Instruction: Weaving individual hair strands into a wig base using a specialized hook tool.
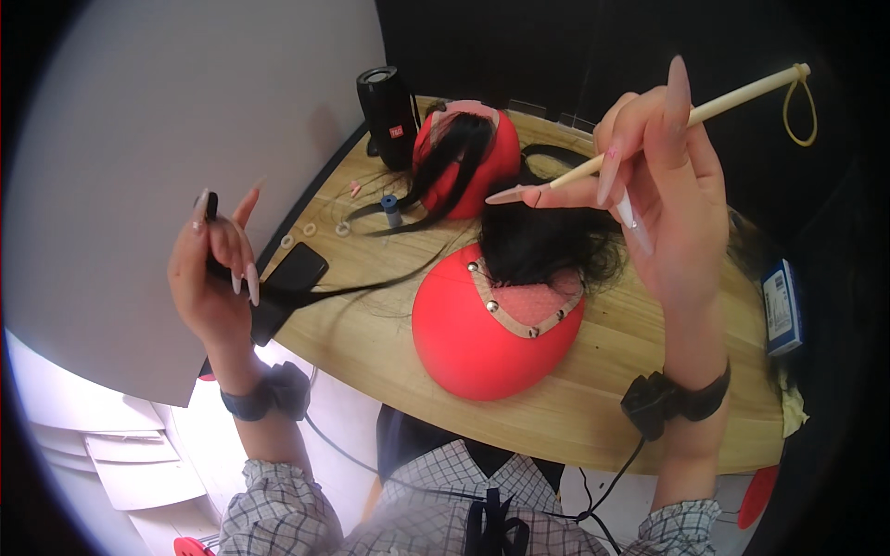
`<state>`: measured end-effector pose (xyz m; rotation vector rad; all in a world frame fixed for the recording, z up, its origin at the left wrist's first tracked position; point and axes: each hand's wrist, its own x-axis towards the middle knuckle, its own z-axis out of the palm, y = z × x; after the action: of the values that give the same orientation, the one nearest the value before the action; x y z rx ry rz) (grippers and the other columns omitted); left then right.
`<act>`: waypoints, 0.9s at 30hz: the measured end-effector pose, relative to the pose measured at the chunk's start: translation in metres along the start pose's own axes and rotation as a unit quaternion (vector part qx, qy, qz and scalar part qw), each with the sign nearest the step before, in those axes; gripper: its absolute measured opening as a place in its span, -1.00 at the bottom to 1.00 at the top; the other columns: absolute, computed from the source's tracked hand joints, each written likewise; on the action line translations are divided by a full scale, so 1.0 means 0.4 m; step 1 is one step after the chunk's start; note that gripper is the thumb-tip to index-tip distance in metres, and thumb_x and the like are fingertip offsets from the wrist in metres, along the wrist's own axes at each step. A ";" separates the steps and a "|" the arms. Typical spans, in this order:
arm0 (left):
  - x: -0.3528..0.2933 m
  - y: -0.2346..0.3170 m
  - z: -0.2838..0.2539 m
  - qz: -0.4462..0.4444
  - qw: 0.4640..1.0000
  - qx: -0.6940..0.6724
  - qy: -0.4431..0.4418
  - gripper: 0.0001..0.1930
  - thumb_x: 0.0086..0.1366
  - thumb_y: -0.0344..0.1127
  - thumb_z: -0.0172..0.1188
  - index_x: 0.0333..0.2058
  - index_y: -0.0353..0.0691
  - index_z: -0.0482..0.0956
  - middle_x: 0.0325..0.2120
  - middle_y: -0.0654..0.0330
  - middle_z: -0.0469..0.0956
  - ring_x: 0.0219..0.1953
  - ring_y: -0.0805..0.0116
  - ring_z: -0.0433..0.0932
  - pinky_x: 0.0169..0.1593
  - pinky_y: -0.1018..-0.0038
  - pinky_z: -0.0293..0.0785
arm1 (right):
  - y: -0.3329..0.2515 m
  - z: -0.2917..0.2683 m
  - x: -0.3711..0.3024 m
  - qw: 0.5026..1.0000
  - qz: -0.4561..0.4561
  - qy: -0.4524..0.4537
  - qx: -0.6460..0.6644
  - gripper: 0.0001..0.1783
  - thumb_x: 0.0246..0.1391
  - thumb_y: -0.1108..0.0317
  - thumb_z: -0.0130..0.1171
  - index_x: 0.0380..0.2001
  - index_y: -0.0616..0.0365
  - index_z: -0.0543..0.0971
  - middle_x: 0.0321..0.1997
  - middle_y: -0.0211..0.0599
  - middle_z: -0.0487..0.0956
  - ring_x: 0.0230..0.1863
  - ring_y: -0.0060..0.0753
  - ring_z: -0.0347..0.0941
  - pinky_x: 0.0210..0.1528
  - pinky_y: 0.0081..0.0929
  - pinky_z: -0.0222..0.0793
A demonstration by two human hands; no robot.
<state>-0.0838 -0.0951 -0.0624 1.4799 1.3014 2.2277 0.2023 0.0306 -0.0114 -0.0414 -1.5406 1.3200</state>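
Setting: a pale wooden table (640, 371) set against a white wall on the left and a dark backdrop behind.
Left hand: the left hand (211, 278) is raised over the table's left edge, fingers pinched shut on a thin strand of black hair (371, 283) that runs across to the nearer dome.
Right hand: the right hand (663, 199) is lifted above the table, fingers clamped on a slim cream wooden needle tool (732, 100) with a yellow loop at its far end.
Near dome: a red rounded wig block (482, 338) bears a lace patch and a mass of black hair.
Far dome: a second red block (468, 157), draped with hair.
Others: a black phone (295, 271) near the left hand; a black cylindrical speaker (387, 116) at the back.
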 end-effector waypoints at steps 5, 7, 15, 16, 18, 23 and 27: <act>0.008 0.002 0.072 -0.013 0.959 -0.237 -0.156 -0.66 0.32 -0.26 -0.13 -0.64 -0.25 0.34 -0.79 0.25 0.28 -0.74 0.47 0.28 0.18 0.06 0.30 | -0.049 0.016 0.030 0.999 -0.010 -0.023 0.027 -0.59 0.35 0.10 -0.33 -0.36 0.25 0.31 -0.42 -0.29 0.24 -0.50 -0.60 0.30 -0.15 0.00 0.59; -0.004 -0.002 0.160 -0.092 0.913 -0.204 -0.341 -0.65 0.33 -0.29 -0.08 -0.65 -0.26 0.38 -0.77 0.26 0.34 -0.69 0.49 0.34 0.16 0.18 0.34 | -0.062 -0.004 0.044 0.998 -0.018 -0.054 0.008 -0.60 0.35 0.11 -0.33 -0.36 0.23 0.31 -0.43 -0.32 0.24 -0.51 -0.61 0.29 -0.11 0.02 0.57; -0.013 0.013 0.290 -0.167 0.866 -0.169 -0.440 -0.62 0.31 -0.32 -0.04 -0.70 -0.31 0.42 -0.76 0.19 0.40 -0.68 0.39 0.41 -0.38 0.45 0.41 | -0.215 -0.136 0.072 0.989 -0.103 -0.108 -0.006 -0.69 0.36 0.23 -0.30 -0.33 0.21 0.35 -0.51 -0.46 0.24 -0.43 -0.67 0.33 0.30 -0.07 0.23; -0.002 0.014 0.283 -0.166 0.867 -0.169 -0.439 -0.62 0.31 -0.32 -0.04 -0.70 -0.31 0.42 -0.76 0.19 0.40 -0.68 0.39 0.41 -0.38 0.45 0.41 | -0.235 -0.169 0.064 0.988 -0.114 -0.106 -0.010 -0.69 0.36 0.25 -0.29 -0.29 0.24 0.36 -0.51 -0.46 0.25 -0.40 -0.67 0.35 0.34 -0.10 0.18; 0.025 0.013 0.266 -0.141 0.865 -0.212 -0.432 -0.72 0.35 -0.34 -0.01 -0.46 -0.41 0.54 -0.74 0.28 0.40 -0.69 0.56 0.38 -0.39 0.53 0.46 | -0.232 -0.201 0.032 0.959 -0.180 0.064 -0.210 -0.61 0.34 0.19 -0.20 -0.06 0.35 0.36 -0.35 -0.32 0.42 -0.30 -0.56 0.43 0.33 -0.14 0.19; 0.053 0.042 0.230 -0.098 0.893 -0.211 -0.385 -0.71 0.34 -0.35 -0.06 -0.37 -0.49 0.56 -0.77 0.25 0.39 -0.70 0.52 0.37 -0.36 0.52 0.48 | 0.006 -0.117 -0.069 0.949 0.076 -0.133 -0.274 -0.69 0.08 0.31 0.17 -0.12 0.20 0.56 0.00 -0.11 0.54 0.15 -0.21 0.39 0.20 -0.23 0.28; 0.053 0.077 0.226 -0.085 0.902 -0.225 -0.359 -0.69 0.31 -0.37 -0.09 -0.44 -0.51 0.54 -0.79 0.23 0.38 -0.70 0.47 0.37 -0.33 0.46 0.50 | 0.093 -0.030 -0.111 0.889 0.062 -0.217 -0.398 -0.68 -0.11 0.28 0.32 -0.22 0.09 0.63 0.00 -0.21 0.56 0.22 -0.13 0.31 0.34 0.04 -0.08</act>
<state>-0.0115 -0.0507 -0.0141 1.6621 0.5996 1.4775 0.2093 0.0263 -0.0700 -0.3888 -2.4207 0.7242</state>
